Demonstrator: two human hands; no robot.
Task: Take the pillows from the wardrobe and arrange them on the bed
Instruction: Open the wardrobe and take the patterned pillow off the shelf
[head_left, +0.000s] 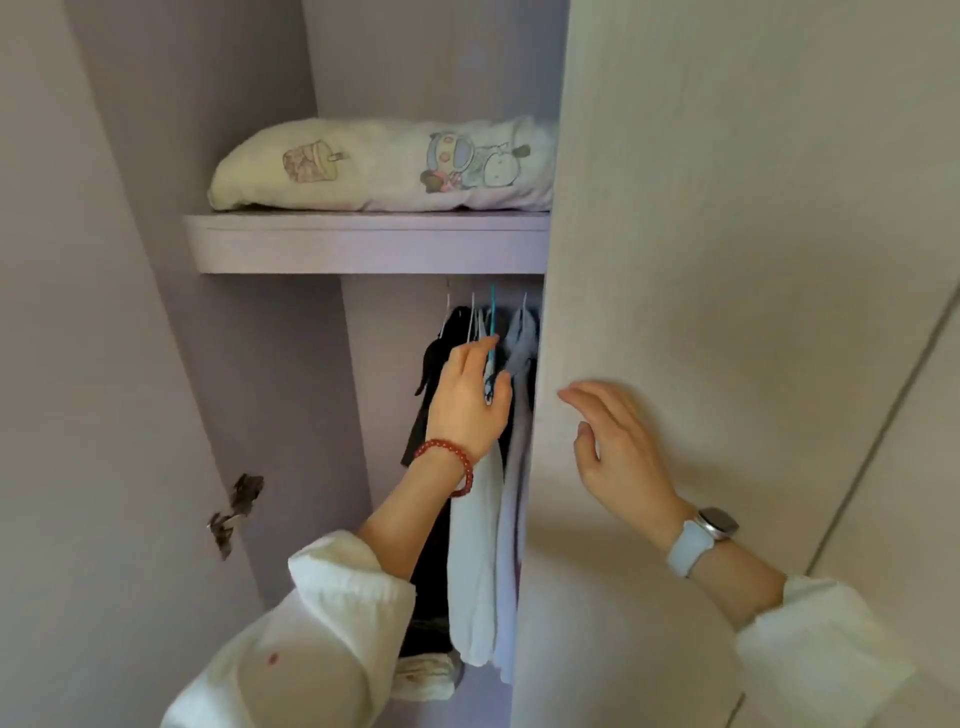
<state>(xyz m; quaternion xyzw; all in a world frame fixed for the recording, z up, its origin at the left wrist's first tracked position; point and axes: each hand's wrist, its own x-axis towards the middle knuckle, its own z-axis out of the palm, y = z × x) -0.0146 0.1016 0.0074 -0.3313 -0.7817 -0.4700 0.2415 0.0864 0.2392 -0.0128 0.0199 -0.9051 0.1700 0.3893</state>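
A cream pillow (384, 166) with cartoon prints lies on the upper shelf (363, 241) of the open wardrobe. My left hand (467, 400), with a red bead bracelet, is raised in front of the hanging clothes below the shelf, fingers loosely spread and holding nothing. My right hand (618, 447), with a watch on the wrist, hovers against the face of the right wardrobe door (727, 260), fingers relaxed. Both hands are well below the pillow. The pillow's right end is hidden behind the door edge.
Dark, white and pale blue clothes (488, 519) hang on hangers under the shelf. Folded cream fabric (423, 680) lies at the wardrobe bottom. The left door (78, 415) stands open with a worn hinge (236, 512). The right door covers the wardrobe's right part.
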